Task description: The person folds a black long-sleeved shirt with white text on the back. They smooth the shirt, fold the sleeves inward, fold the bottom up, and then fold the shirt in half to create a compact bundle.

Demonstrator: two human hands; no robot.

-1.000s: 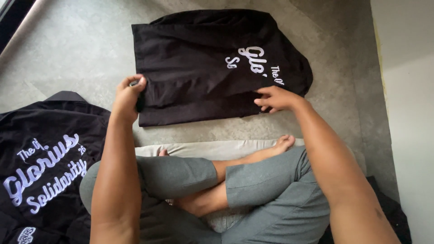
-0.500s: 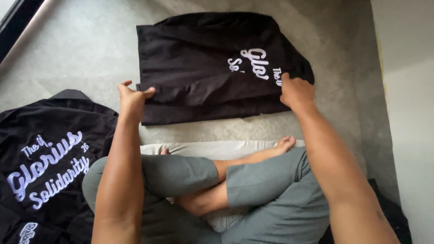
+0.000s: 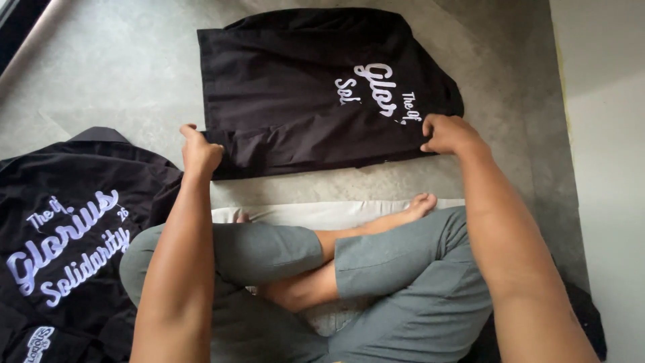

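I see my left hand (image 3: 200, 151) pinching the near left corner of the folded black shirt (image 3: 302, 81) on the floor (image 3: 101, 74); my right hand (image 3: 449, 134) grips its near right corner.

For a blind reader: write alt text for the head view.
Seen from above, a person sitting cross-legged on a grey floor grips the near edge of a folded black shirt with the left hand and right hand. More black shirts with white script lettering lie at the person's left.
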